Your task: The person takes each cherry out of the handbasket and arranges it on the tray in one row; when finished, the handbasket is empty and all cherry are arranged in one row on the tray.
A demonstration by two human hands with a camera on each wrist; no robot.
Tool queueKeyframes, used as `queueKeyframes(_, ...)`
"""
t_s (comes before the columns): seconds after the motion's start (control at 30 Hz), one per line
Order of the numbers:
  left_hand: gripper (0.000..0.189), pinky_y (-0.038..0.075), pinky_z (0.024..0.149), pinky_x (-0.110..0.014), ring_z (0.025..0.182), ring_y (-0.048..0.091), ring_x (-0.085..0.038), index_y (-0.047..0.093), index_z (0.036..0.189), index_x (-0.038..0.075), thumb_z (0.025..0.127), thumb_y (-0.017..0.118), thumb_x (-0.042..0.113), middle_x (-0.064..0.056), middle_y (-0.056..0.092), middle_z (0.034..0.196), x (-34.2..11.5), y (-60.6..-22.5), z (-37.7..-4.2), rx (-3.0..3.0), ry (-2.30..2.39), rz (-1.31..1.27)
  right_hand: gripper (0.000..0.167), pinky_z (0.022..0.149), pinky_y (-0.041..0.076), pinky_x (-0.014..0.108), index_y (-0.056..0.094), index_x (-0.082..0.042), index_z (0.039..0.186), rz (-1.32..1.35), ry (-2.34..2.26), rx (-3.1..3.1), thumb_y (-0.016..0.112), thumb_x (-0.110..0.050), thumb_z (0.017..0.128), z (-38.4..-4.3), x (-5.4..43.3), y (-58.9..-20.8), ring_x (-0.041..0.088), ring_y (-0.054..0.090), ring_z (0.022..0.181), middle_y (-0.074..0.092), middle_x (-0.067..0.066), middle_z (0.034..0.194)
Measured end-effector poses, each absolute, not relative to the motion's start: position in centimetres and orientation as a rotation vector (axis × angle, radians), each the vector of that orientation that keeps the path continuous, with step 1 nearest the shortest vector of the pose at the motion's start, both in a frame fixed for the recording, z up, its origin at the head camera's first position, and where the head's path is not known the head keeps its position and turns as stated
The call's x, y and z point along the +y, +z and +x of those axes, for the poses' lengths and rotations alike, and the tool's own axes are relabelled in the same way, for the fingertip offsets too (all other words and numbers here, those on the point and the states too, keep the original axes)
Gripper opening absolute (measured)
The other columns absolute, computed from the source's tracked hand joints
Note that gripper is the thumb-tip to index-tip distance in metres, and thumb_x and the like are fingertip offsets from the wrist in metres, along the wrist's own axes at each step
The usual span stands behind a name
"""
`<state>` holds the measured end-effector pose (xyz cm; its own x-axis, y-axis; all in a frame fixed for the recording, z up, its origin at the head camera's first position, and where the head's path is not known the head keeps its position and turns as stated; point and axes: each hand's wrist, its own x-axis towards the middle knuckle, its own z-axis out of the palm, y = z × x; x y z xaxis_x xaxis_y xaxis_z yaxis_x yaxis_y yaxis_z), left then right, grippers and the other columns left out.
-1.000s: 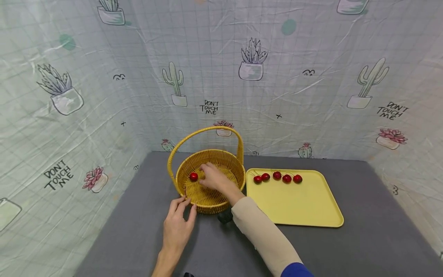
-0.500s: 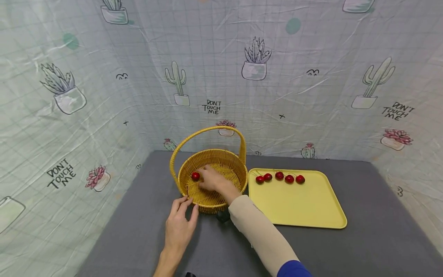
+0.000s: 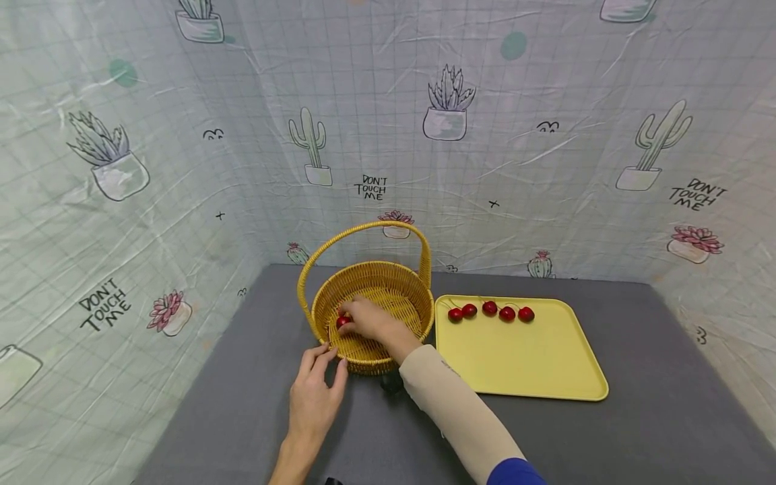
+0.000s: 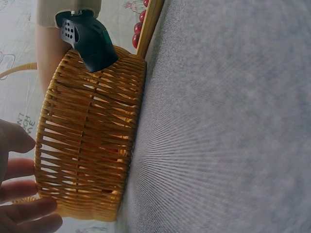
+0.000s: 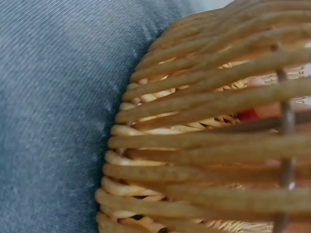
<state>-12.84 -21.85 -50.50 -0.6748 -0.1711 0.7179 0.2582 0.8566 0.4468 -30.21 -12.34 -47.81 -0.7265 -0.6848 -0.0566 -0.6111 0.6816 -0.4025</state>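
Observation:
My right hand point(image 3: 371, 318) reaches down inside the yellow wicker basket point(image 3: 391, 271) and pinches a red cherry point(image 3: 343, 322) between thumb and fingers, near the basket's left side. Through the weave in the right wrist view, a bit of the red cherry point(image 5: 248, 115) shows beside a fingertip. The left hand point(image 3: 314, 397) touches the near left rim of the basket with its fingertips, fingers relaxed. From the left wrist view, those fingers point(image 4: 30, 210) lie at the rim of the upright basket.
Right of the basket lies a yellow tray point(image 3: 527, 357), with several stemmed cherries point(image 3: 506, 314) in a row along its far edge. The basket's tall handle point(image 3: 358, 229) arches over it. A dark wrist camera point(image 4: 90, 41) sits under the right forearm.
My right hand has moved slightly left and closed on the cherry, which has shifted a little toward me. The left hand stays at the rim.

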Motion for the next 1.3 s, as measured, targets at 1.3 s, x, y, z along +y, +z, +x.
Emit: queueKeyframes(1.3,0.025,0.061,0.070,-0.040,0.098,0.071,-0.033,0.074,0.105,-0.004,0.082,0.079,0.005,-0.018,0.066,0.109,-21.9,-50.3,-12.5,-2.176,-0.661,-0.095,0.037,0.093,0.056,0.029,0.061,-0.017,0.136,-1.269,-0.563,2.634,0.061,-0.013,0.100,-28.1,-7.7,-44.3,0.018,0.061,0.114,0.056,0.008,0.133)
